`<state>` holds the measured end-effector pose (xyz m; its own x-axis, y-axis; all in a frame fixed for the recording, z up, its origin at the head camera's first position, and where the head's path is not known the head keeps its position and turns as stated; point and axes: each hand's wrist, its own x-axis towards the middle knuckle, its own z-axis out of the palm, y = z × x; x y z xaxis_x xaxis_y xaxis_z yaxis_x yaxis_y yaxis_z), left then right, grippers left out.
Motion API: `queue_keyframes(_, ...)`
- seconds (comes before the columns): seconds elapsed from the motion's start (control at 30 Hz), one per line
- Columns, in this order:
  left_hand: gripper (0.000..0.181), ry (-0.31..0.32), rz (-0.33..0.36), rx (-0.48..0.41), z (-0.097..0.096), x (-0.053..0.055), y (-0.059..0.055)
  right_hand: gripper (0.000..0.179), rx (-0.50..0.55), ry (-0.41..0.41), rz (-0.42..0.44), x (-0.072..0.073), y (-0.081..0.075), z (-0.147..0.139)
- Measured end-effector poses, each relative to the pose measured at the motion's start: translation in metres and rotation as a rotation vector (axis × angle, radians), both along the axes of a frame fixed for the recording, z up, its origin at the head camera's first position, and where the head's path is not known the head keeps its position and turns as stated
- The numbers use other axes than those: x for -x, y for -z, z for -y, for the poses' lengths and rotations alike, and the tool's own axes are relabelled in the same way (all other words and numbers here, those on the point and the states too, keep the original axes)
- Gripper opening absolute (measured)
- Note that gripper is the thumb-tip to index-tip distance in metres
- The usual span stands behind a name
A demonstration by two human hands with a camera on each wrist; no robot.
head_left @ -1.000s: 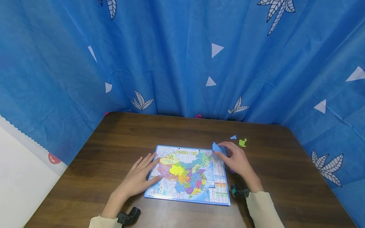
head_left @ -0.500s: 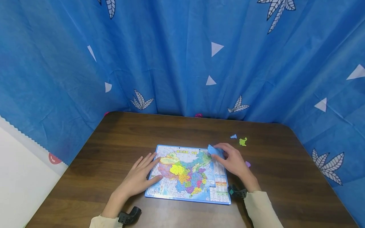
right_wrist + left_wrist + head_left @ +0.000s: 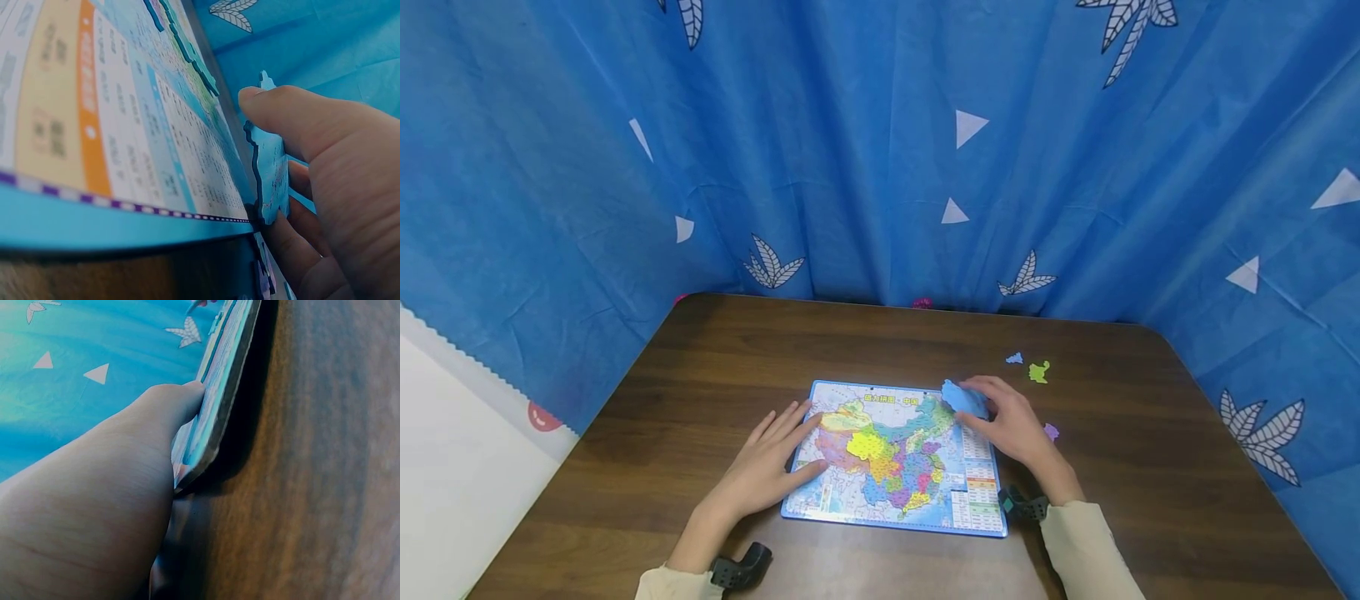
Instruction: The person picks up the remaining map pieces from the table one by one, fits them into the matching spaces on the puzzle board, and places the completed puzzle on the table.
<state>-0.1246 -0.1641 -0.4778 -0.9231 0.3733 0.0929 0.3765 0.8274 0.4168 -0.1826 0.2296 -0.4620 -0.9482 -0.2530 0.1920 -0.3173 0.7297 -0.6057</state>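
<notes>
A magnetic map puzzle board [image 3: 973,504] with a blue rim lies on the table, many coloured pieces fitted in its middle. My left hand [image 3: 763,467] rests on the board's left side with straight, spread fingers; in the left wrist view its thumb [image 3: 181,400] lies along the board's edge. Over the upper right corner, my right hand [image 3: 1015,423] pinches a large blue puzzle piece [image 3: 962,400] between thumb and fingers. The right wrist view shows that blue piece tilted up on edge beside the board. My hand hides part of it.
Beyond the board's right side lie a small blue piece [image 3: 1015,358], a green piece [image 3: 1038,372] and a purple piece [image 3: 1051,432], partly behind my right wrist. A blue curtain [image 3: 880,183] hangs behind the wooden table [image 3: 737,346].
My right hand has shifted left with the blue piece, onto the board's upper right corner. The purple piece has come into fuller view. My left hand has stayed in place.
</notes>
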Motion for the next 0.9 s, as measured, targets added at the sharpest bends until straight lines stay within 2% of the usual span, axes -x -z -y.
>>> queue_keyframes(0.37,0.076,0.008,-0.003,0.003,0.0003,-0.0001,0.0005,0.051,-0.028,0.005,0.014,-0.0008,0.0027,-0.0005)
queue_keyframes(0.67,0.076,-0.003,-0.001,0.008,-0.0002,0.0004,-0.0002,0.059,-0.029,-0.003,0.033,-0.0027,0.0006,0.0)
queue_keyframes(0.9,0.076,-0.001,-0.001,0.001,-0.0005,0.0005,0.0012,0.057,-0.048,0.0,0.024,-0.0028,0.0016,0.0005)
